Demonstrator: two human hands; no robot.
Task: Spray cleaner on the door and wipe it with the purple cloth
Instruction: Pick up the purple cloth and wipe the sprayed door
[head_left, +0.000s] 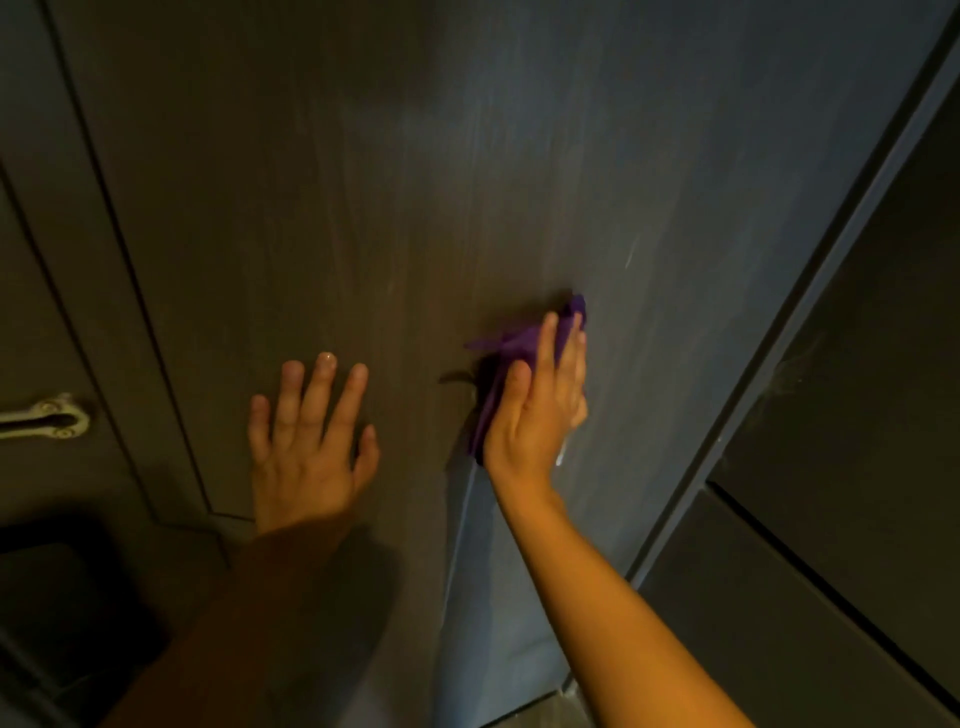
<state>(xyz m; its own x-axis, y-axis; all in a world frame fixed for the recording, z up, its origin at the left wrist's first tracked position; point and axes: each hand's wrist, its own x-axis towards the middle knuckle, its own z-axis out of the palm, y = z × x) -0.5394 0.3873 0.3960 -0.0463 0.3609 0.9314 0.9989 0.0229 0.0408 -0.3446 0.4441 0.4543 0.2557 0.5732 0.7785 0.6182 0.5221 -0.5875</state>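
Observation:
A dark wood-grain door (415, 182) fills most of the view, with faint wet streaks on its right half. My right hand (540, 405) presses the bunched purple cloth (519, 348) flat against the door at mid height; the cloth sticks out above and left of my fingers. My left hand (311, 441) lies flat on the door to the left of the cloth, fingers spread, holding nothing. No spray bottle is in view.
A metal door handle (49, 421) sits at the far left edge. The door frame (810, 322) runs diagonally down the right side, with a dark wall panel (857, 415) beyond it. A dark object (67, 597) stands low at the left.

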